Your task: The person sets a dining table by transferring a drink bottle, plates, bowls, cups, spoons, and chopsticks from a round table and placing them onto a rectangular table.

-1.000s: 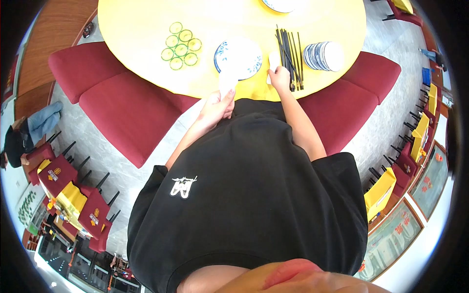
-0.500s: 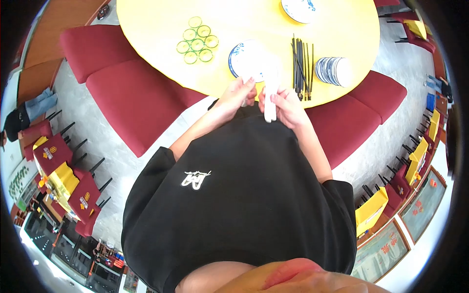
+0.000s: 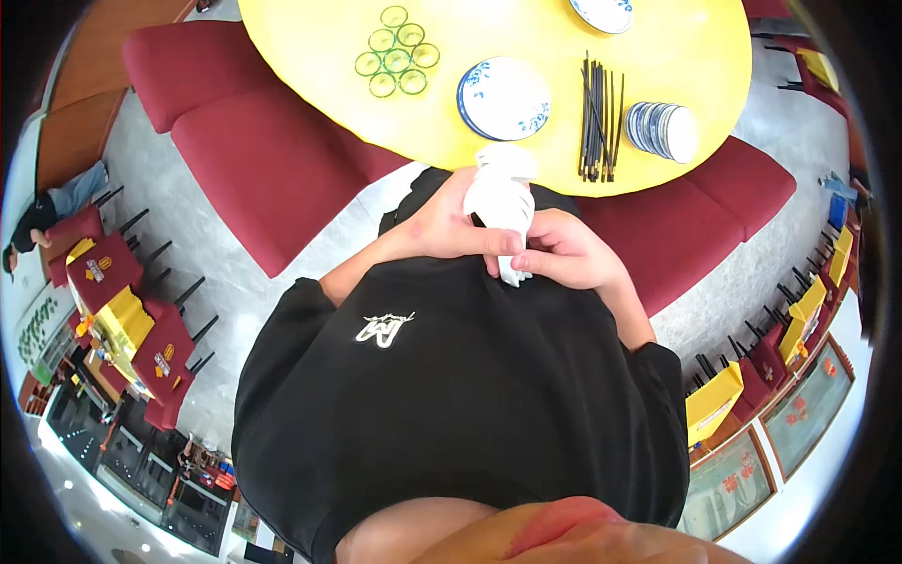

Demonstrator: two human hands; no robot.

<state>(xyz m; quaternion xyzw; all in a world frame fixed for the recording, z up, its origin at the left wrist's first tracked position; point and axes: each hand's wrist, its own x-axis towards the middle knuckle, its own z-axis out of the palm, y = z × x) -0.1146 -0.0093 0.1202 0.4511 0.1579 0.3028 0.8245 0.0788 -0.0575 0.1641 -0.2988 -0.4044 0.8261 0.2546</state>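
Note:
Close to my chest, at the near edge of the table, both my hands hold a bundle of white soup spoons (image 3: 500,199). My left hand (image 3: 442,226) wraps round the bundle from the left, its thumb across the front. My right hand (image 3: 571,250) grips the lower, narrow ends from the right, thumb on top. The fingers behind the spoons are partly hidden. Just beyond them stands a stack of blue-and-white plates (image 3: 505,99). Right of the plates lie several dark chopsticks (image 3: 598,122), then a row of nested blue-and-white bowls (image 3: 662,132).
The round table has a yellow top (image 3: 310,56). Several green-rimmed glasses (image 3: 396,60) stand together at its left, and another blue-patterned plate (image 3: 603,11) is at the far side. Red chairs (image 3: 272,179) flank me. A person (image 3: 47,216) is at the far left.
The spoon bundle has come closer to my body and turned, and my left hand has closed round it. The plate stack now shows fully; the view has shifted slightly.

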